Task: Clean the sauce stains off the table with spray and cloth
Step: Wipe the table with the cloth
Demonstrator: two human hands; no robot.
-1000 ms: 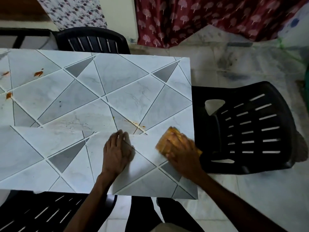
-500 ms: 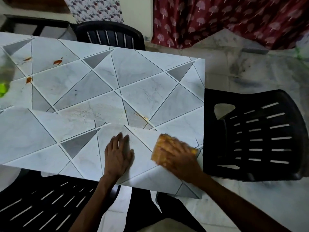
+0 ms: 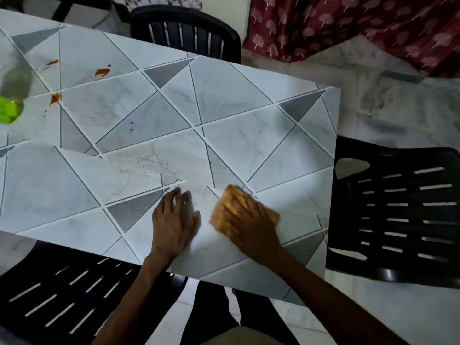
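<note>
At the far left edge stood a blurred clear spray bottle with a bright green head (image 3: 10,100), on the grey-and-white triangle-patterned table (image 3: 224,108). Just beside it lay three orange-red sauce stains: one touching a white seam (image 3: 55,97), a thin one farther back (image 3: 52,62), and the largest to their right (image 3: 102,71). A black slatted plastic chair (image 3: 62,282) sat under the near edge. Toward the middle, the left hand (image 3: 174,220) lay flat on the tabletop, fingers straight and slightly spread, holding nothing. Just to its right, the orange ribbed cloth (image 3: 220,215) lay on the table near the front edge, well apart from the stains. The right hand (image 3: 251,220) pressed down on it with fingers extended over its top, blurred. Another black slatted plastic chair (image 3: 398,207) stood beside the table's right edge.
</note>
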